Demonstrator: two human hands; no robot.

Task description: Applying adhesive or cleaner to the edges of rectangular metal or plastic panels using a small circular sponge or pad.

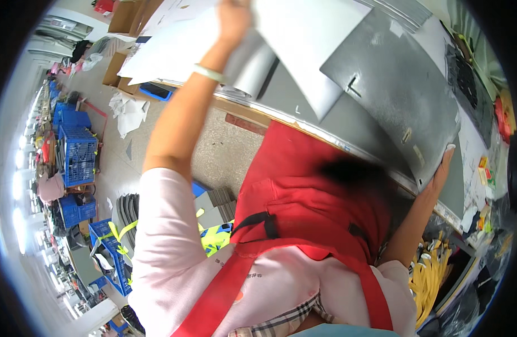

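Observation:
My left hand [235,21] reaches to the top edge of the view, slightly blurred, its fingers closed at a large white sheet [309,39]. The sheet's pointed corner hangs over the grey surface of the worktable [295,101]. My right hand [440,169] grips the near right edge of a big, dark grey flat template [401,84] with small slots cut in it. The template is tilted, its near edge over the table's front. Under my left wrist lies a curled white sheet [250,73]; another pale sheet [174,48] spreads to the left.
At left are open cardboard boxes [121,73], blue crates [79,154] and crumpled white paper [128,112] on the floor. Stacked grey pieces [219,202] lie below the table. Yellow strips [432,281] hang at lower right; a black panel [466,84] lies at far right.

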